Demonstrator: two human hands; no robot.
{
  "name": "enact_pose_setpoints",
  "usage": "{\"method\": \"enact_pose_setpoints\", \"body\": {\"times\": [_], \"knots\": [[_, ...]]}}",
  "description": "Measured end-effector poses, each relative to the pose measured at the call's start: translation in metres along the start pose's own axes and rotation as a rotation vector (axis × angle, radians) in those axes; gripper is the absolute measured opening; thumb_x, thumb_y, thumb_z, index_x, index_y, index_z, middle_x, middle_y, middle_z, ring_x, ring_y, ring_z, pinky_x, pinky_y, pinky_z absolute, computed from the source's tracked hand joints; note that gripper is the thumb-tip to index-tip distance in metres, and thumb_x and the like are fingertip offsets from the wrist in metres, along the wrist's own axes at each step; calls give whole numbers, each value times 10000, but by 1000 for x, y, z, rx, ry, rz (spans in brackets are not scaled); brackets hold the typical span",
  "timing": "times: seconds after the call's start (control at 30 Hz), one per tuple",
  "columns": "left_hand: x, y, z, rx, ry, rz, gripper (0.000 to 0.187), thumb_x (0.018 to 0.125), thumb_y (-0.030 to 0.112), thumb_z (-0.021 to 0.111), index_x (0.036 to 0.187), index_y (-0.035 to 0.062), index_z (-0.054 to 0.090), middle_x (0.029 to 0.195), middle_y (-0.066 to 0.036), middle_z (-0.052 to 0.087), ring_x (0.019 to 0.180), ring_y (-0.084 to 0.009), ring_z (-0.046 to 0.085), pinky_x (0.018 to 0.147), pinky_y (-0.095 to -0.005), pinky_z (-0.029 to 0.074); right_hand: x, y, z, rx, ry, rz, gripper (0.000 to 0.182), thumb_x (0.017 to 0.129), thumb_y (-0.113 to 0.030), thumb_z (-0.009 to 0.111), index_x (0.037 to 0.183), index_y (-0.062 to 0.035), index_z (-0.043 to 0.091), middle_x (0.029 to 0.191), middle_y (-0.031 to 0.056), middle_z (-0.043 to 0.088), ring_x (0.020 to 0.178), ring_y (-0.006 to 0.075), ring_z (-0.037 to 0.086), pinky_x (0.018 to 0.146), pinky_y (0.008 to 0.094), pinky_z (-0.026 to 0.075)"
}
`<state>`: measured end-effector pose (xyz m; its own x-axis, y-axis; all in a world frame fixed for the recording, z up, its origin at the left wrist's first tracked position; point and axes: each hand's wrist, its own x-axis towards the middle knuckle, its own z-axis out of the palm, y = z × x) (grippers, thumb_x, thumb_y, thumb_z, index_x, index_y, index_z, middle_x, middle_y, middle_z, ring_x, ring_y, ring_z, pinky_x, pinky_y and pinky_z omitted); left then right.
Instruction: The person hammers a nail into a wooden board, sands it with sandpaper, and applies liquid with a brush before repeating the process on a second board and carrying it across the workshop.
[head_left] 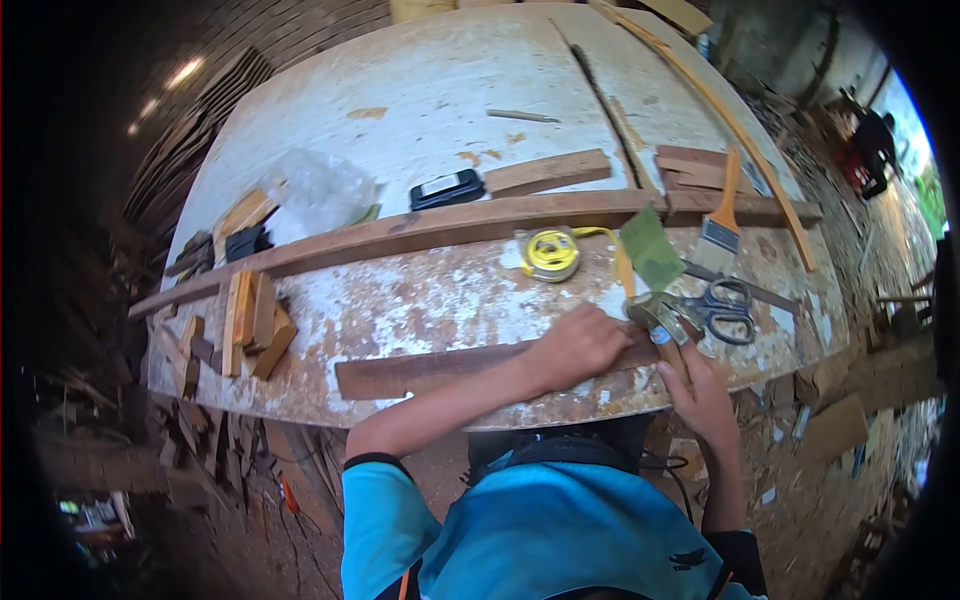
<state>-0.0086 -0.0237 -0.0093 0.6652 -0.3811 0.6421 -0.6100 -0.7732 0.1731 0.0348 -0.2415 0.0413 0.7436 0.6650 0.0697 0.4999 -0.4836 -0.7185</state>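
My left hand (582, 345) is closed, knuckles up, over the right part of a dark wooden board (420, 372) lying along the table's near edge. Whatever its fingers hold, if anything, is hidden. My right hand (703, 393) is wrapped round the wooden handle of a hammer (668, 345). The hammer's metal head is just right of my left hand, near the board's right end. Close by lie dark-handled scissors (730, 312), a green sandpaper piece (651, 250) and a yellow tape measure (550, 255) with some tape pulled out.
A long wooden beam (400, 237) crosses the worn table (440, 300). A paintbrush (721, 225) leans over it. Wood blocks (255, 320) stand at the left. Beyond are a black case (446, 189), a plastic bag (318, 188) and a long thin strip (740, 120).
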Motion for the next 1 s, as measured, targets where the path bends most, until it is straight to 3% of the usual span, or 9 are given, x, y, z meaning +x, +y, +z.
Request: {"method": "enact_pose_setpoints", "body": {"times": [0.13, 0.4, 0.57, 0.6, 0.67, 0.83, 0.87, 0.9, 1.0], "knots": [[2, 9, -4, 231, 105, 212, 201, 639, 105, 569, 804, -9, 584, 683, -52, 488, 685, -194, 532, 691, -336, 465, 2, 1, 4, -33, 2, -51, 501, 879, -145, 554, 1342, -13, 415, 787, 241, 596, 699, 382, 595, 640, 408, 451], [-3, -2, 4, 51, -29, 40, 107, 762, 132, 593, 797, 34, 565, 665, -49, 517, 673, -204, 562, 627, -332, 454, 7, 8, 1, 194, -20, 146, 421, 891, -147, 519, 1280, 2, 465, 642, 127, 541, 519, 207, 528, 512, 325, 417], [6, -15, -11, -591, -86, -689, 186, 886, 174, 581, 853, -9, 585, 650, -121, 588, 632, -229, 606, 594, -348, 469, 4, 8, 3, -25, -46, 106, 440, 885, -167, 542, 1281, 5, 459, 805, 232, 599, 705, 391, 585, 653, 426, 444], [7, -19, -15, -787, -56, -836, 203, 900, 183, 576, 863, -16, 589, 655, -133, 603, 630, -232, 615, 595, -348, 474, 1, 15, 5, -48, -13, 23, 438, 889, -164, 537, 1287, 0, 459, 750, 188, 576, 642, 319, 555, 602, 394, 431], [3, -28, -34, -525, 55, -579, 184, 906, 175, 569, 924, 7, 642, 764, -122, 654, 707, -227, 644, 671, -320, 494, 3, 18, 6, -98, 59, -151, 435, 896, -159, 527, 1299, -11, 459, 639, 99, 528, 517, 175, 494, 502, 329, 406], [-28, -98, -144, 486, 401, -498, 269, 784, -21, 581, 1041, 34, 636, 901, -91, 669, 761, -219, 627, 688, -320, 479, -9, 7, 0, 97, 93, 109, 470, 828, -177, 635, 1234, 21, 506, 817, 245, 602, 751, 440, 575, 645, 438, 437], [-51, -131, -174, 567, 452, -537, 205, 853, 58, 572, 1045, 39, 641, 868, -59, 654, 726, -173, 607, 659, -298, 466, -12, 15, 3, 84, 108, 153, 467, 819, -176, 646, 1221, 23, 518, 790, 232, 602, 721, 432, 577, 621, 432, 435], [-55, -143, -198, 89, 803, -837, 214, 925, 170, 540, 1058, 42, 648, 847, -28, 641, 714, -123, 582, 634, -283, 458, -14, 25, 5, 69, 122, 195, 464, 810, -176, 657, 1209, 26, 530, 763, 219, 601, 690, 424, 578, 598, 426, 433], [-125, -229, -254, 458, 955, -990, 296, 906, 266, 570, 973, 0, 682, 765, -55, 655, 654, -110, 573, 614, -280, 461, -12, 45, 15, 130, 216, 28, 504, 838, -137, 647, 1283, 24, 476, 777, 116, 605, 640, 189, 578, 546, 308, 465]]}}
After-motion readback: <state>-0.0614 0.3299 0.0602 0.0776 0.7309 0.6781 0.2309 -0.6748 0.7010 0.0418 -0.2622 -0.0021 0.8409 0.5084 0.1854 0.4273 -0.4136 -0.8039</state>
